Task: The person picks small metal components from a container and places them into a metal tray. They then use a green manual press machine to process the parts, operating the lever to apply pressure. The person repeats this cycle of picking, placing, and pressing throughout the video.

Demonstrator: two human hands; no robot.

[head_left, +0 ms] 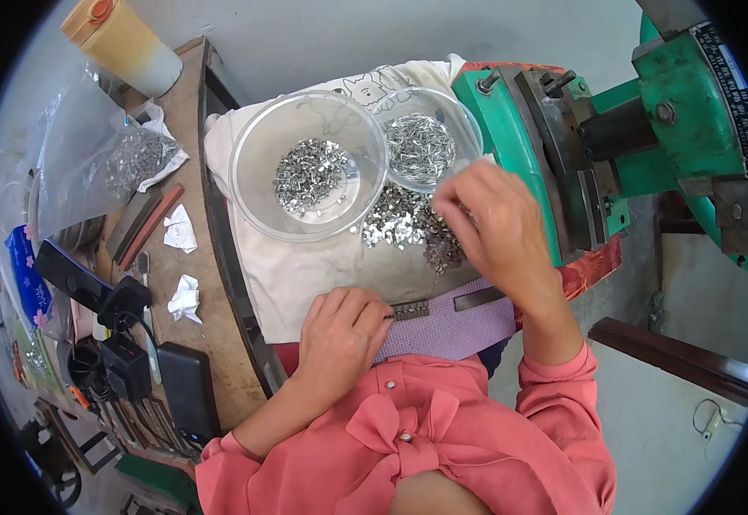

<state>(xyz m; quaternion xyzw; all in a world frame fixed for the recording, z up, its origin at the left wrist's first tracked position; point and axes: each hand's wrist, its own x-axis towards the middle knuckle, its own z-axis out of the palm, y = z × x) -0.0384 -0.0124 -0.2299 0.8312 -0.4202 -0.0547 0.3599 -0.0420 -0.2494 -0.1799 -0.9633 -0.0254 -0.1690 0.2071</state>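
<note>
My left hand (340,335) rests low on the cloth, its fingers curled at the end of a dark notched metal strip (410,309). The strip lies over a lilac woven mat (447,330). My right hand (498,227) hovers above a heap of small metal pieces (447,245), thumb and fingers drawn together; whatever is between them is hidden. Beyond the left hand stands a large clear tub (250,202) holding small shiny metal pieces (310,176). A smaller clear tub (474,129) beside it contains thin silvery pins (419,148).
A green machine (683,112) with a metal block stands at the right. On the wooden side table (187,283) at the left are a clear plastic bag (87,154), a capped yellowish container (129,51), crumpled tissues (184,298) and a black power bank-like box (188,390).
</note>
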